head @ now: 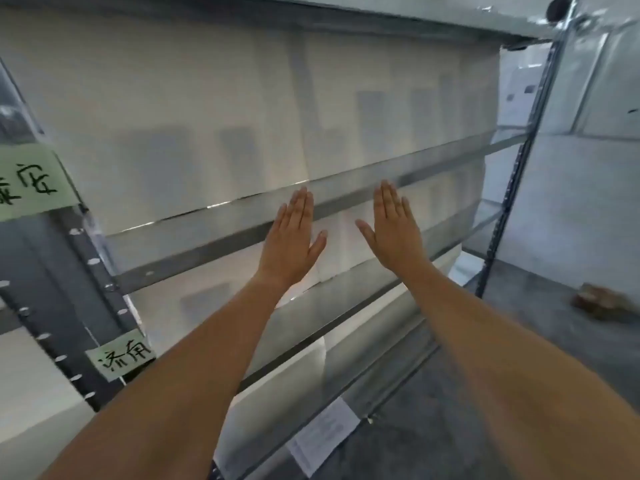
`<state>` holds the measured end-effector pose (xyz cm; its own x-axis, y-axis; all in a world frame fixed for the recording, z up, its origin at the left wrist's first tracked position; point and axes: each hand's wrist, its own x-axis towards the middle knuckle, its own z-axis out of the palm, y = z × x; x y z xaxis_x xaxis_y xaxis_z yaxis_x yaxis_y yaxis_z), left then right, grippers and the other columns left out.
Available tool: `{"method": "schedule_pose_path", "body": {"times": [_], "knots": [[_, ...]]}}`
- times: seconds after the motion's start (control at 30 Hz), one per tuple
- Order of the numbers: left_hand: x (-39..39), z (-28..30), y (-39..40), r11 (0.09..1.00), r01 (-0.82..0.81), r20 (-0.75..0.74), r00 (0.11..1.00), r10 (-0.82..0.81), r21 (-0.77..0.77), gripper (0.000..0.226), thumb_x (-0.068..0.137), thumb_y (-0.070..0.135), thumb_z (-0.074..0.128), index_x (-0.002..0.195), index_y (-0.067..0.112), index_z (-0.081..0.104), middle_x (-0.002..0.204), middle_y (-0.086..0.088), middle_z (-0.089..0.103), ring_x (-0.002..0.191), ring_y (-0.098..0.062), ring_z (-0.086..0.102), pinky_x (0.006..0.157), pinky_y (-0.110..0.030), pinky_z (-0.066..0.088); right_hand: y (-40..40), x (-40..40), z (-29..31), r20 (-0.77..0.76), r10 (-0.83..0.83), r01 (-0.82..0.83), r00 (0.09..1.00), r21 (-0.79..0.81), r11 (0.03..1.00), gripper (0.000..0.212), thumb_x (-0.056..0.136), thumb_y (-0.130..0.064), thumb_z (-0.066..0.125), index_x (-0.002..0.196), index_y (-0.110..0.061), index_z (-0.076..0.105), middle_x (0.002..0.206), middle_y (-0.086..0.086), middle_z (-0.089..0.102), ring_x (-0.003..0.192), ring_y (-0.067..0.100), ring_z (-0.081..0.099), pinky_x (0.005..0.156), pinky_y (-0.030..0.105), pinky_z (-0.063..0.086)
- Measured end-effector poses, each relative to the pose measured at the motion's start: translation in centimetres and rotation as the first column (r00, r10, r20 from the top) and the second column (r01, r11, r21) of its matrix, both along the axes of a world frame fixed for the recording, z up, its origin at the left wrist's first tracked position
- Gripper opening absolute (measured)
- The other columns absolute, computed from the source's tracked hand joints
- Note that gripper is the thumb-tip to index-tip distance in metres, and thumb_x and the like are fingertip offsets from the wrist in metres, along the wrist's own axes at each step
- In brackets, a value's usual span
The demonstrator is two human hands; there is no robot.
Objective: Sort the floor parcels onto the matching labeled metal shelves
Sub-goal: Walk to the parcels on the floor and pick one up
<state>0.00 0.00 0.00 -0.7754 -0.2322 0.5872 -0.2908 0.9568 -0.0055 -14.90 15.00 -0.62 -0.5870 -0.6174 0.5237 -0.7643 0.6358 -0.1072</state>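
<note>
Both my arms stretch forward toward a metal shelving unit. My left hand and my right hand are flat, fingers straight and together, palms facing the shelves, and hold nothing. They hover side by side in front of the middle shelf rail. White parcels fill the shelf levels, seen blurred behind the rails. Two green paper labels with handwritten characters are stuck on the left upright, one high and one lower. A white parcel with a printed label lies on the bottom level.
Grey floor runs along the front of the shelves to the right. A small brown object, blurred, lies on the floor at the right. The shelf's right upright stands before a pale wall, with more shelving behind it.
</note>
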Motion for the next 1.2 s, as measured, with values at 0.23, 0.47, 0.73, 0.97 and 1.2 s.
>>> {"method": "schedule_pose_path", "body": {"times": [0.23,0.47,0.73,0.97,1.2], "knots": [[-9.9,-1.6,3.5,0.988,0.154,0.031,0.988,-0.154,0.006,0.073,0.103,0.048,0.023,0.157,0.004,0.001,0.166,-0.011,-0.003,0.153,-0.021,-0.003,0.121,-0.030,-0.007,6.9,-6.2,-2.3,0.024,-0.219,0.219,0.975,0.020,0.976,0.079,0.110,-0.048,0.032,0.163,0.001,0.003,0.173,0.020,0.001,0.162,0.031,0.002,0.129,0.039,-0.004],[-20.1,-2.6,5.9,0.937,0.349,0.073,0.935,-0.348,0.002,0.072,0.104,0.045,0.028,0.156,0.002,0.002,0.166,-0.013,-0.001,0.153,-0.021,-0.002,0.122,-0.031,-0.006,11.9,-12.2,-2.7,0.002,-0.428,0.427,0.904,0.046,0.903,0.079,0.110,-0.050,0.029,0.163,0.001,-0.001,0.174,0.019,-0.002,0.162,0.030,-0.002,0.126,0.035,-0.009],[-31.2,-2.0,9.9,0.838,0.545,0.094,0.834,-0.544,0.017,0.072,0.104,0.044,0.028,0.156,0.002,0.001,0.166,-0.013,-0.003,0.153,-0.021,-0.004,0.121,-0.032,-0.008,16.4,-18.5,-2.6,0.058,-0.622,0.621,0.781,0.034,0.783,0.078,0.111,-0.048,0.028,0.164,0.000,-0.002,0.174,0.018,-0.002,0.162,0.029,-0.003,0.129,0.039,-0.004],[-37.9,-3.0,11.4,0.757,0.652,0.114,0.750,-0.652,0.036,0.072,0.104,0.043,0.029,0.156,0.001,0.002,0.165,-0.013,-0.002,0.153,-0.021,-0.004,0.123,-0.033,-0.005,18.1,-22.1,-3.9,0.096,-0.728,0.723,0.679,0.085,0.685,0.078,0.110,-0.048,0.028,0.163,0.000,-0.003,0.174,0.017,-0.004,0.162,0.027,-0.005,0.128,0.037,-0.007],[-42.4,-5.0,11.2,0.732,0.678,0.132,0.721,-0.681,0.073,0.072,0.104,0.043,0.029,0.156,0.002,0.000,0.166,-0.013,-0.004,0.153,-0.021,-0.004,0.122,-0.031,-0.007,18.7,-25.4,-5.7,0.104,-0.771,0.756,0.629,0.147,0.637,0.078,0.109,-0.050,0.025,0.164,-0.001,-0.003,0.174,0.015,-0.003,0.162,0.026,-0.004,0.129,0.037,-0.006]]}}
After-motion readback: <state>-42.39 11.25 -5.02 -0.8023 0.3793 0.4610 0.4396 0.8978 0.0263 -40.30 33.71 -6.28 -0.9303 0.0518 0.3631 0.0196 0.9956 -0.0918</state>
